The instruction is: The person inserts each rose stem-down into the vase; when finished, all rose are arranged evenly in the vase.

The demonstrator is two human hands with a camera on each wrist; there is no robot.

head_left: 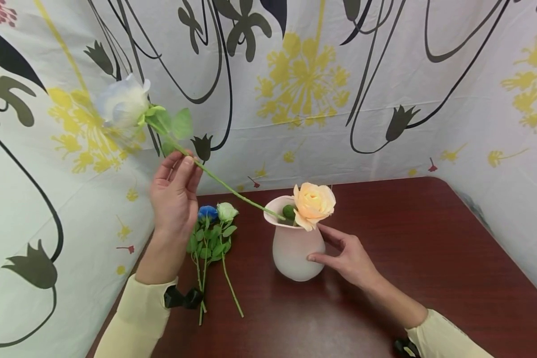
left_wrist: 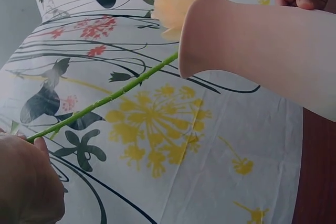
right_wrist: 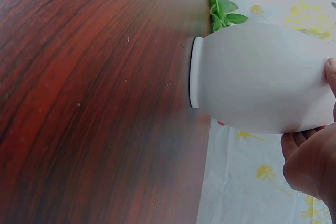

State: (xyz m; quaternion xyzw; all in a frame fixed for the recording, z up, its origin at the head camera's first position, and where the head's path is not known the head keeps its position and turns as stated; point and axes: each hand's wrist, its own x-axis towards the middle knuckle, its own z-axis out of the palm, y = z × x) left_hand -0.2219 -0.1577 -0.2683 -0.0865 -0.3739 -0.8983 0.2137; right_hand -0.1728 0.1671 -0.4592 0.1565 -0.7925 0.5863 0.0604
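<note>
My left hand (head_left: 175,194) pinches the green stem of a white rose with a bluish tint (head_left: 123,102), high at the left. The stem slants down to the right, and its lower end is inside the mouth of a pink-and-white vase (head_left: 297,253). A peach rose (head_left: 314,205) leans over the vase's right rim. On the vase's right side, my right hand (head_left: 351,258) holds the body between thumb and fingers. The right wrist view shows the vase (right_wrist: 257,77) with its base on the table. In the left wrist view the stem (left_wrist: 113,95) runs from the left hand (left_wrist: 31,182) to the vase mouth.
Left of the vase, a blue rose (head_left: 208,213) and a pale green-white rose (head_left: 227,212) lie on the dark red-brown table (head_left: 407,223). Their stems point toward the near edge. A floral-patterned cloth (head_left: 250,99) hangs behind and beside the table.
</note>
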